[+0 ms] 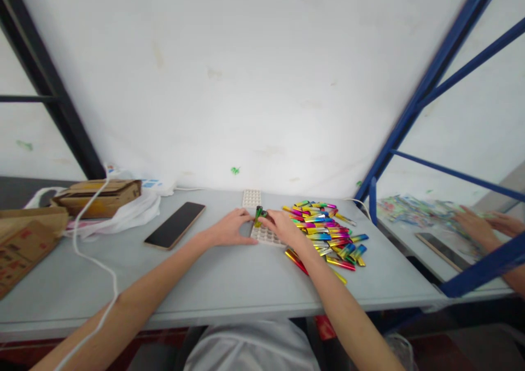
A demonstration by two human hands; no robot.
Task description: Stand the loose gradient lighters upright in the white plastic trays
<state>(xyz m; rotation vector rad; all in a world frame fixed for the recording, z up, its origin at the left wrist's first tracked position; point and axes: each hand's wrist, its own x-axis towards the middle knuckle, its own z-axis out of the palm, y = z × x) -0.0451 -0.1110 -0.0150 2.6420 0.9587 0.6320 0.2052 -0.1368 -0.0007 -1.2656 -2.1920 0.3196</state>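
My left hand (pixel 232 228) spans the left end of a small white tray (pixel 268 237) with rows of round pits. Its thumb touches the front left corner, and the fingers bend toward the back left corner. Over the tray, my right hand (pixel 285 227) pinches at a shiny green and gold piece with a dark top (pixel 258 215), standing near the tray's left end. The fingers partly hide that piece, so I cannot tell whether there are several. Right of my right hand spreads a loose pile of shiny metallic multicoloured flat tubes (pixel 324 230).
A second white pitted tray (pixel 251 198) lies against the wall. At left are a phone (pixel 175 225), cardboard boxes (pixel 98 196), a plastic bag (pixel 137 212) and a hanging white cable (pixel 94 260). A blue metal frame (pixel 404 119) borders the right; beyond it, another person's hands (pixel 478 226) work.
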